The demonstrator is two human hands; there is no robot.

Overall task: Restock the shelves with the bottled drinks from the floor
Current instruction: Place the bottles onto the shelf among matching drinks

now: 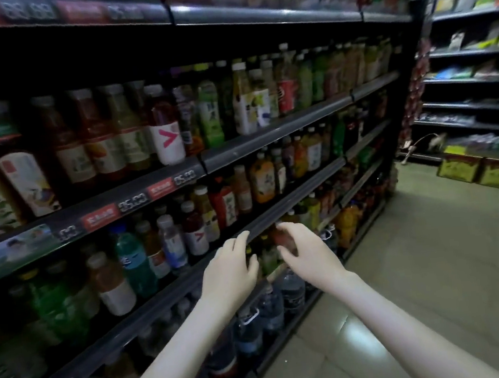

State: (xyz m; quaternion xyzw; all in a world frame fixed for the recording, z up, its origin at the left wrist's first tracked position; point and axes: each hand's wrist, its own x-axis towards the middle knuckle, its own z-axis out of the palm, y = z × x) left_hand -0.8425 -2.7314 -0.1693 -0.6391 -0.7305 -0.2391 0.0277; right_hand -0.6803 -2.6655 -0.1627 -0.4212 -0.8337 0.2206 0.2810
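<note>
The right hand (pixel 306 255) curls its grip round a blurred reddish bottle (pixel 279 236) just under the shelf rail (pixel 289 202); the left hand (pixel 229 272) grip is loosely spread, fingertips touching that rail.

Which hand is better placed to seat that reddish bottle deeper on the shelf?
Right. The right hand curls its fingers round the reddish bottle; the left hand only touches the shelf rail beside it.

Dark shelves (pixel 270 139) packed with upright bottled drinks (pixel 167 126); tiled floor (pixel 434 261).
</note>
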